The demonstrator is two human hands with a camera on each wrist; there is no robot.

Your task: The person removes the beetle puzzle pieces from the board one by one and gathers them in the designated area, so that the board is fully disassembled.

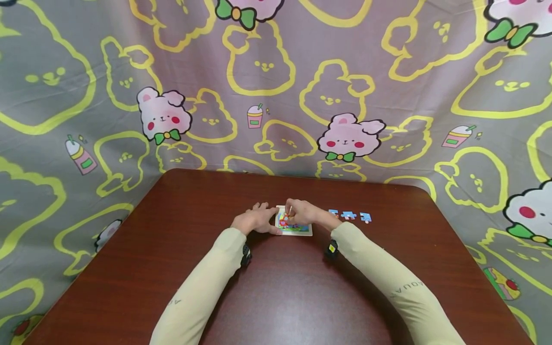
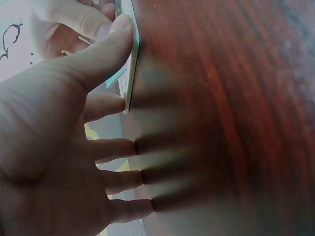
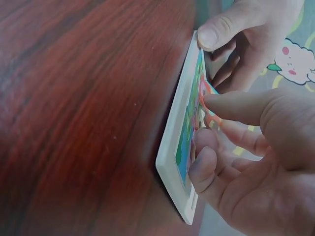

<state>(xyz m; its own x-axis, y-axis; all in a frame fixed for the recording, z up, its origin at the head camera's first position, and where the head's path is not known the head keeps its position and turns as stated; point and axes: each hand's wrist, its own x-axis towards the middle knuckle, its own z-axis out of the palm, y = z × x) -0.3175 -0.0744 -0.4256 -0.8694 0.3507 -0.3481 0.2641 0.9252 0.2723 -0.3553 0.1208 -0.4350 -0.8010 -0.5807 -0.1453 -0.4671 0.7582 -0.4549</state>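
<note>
A small jigsaw puzzle board [image 1: 304,234] with a pale raised rim lies on the table, its colourful picture partly covered by the hands. My left hand [image 1: 258,221] is at the board's left side. Its thumb presses the near left corner, and the other fingers, spread and fairly straight, touch the tabletop and the board's far edge. Over the picture, my right hand [image 1: 302,212] pinches a jigsaw piece [image 3: 210,89], red-orange and blue, between thumb and fingers. In the right wrist view the piece stands tilted up from the board, its lower part hidden by fingertips.
To the right of the board, several loose blue jigsaw pieces [image 1: 348,215] lie in a row, one partly hidden behind the right forearm. The dark reddish wooden table [image 1: 276,287] meets a patterned cloth backdrop [image 1: 276,120] at its far edge.
</note>
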